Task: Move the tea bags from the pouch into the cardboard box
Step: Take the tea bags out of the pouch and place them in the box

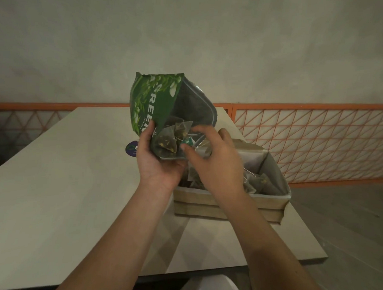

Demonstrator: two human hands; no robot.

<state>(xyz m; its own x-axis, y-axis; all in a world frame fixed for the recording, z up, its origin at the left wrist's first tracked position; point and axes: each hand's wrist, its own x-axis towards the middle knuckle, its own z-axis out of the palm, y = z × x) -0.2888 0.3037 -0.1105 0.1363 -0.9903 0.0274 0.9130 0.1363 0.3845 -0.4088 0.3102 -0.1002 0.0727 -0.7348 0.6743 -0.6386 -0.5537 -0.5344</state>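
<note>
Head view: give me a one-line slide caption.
Left hand tips the green pouch over the cardboard box while right hand reaches its tea bags.

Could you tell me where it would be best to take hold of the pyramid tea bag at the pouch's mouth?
Probably pinch the pyramid tea bag by its nearest corner, coming from the right: the left hand covers the pouch's left edge.

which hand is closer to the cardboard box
Right. The right hand hangs directly over the cardboard box, fingers at the pouch mouth; the left hand grips the pouch beside the box's left edge.
</note>
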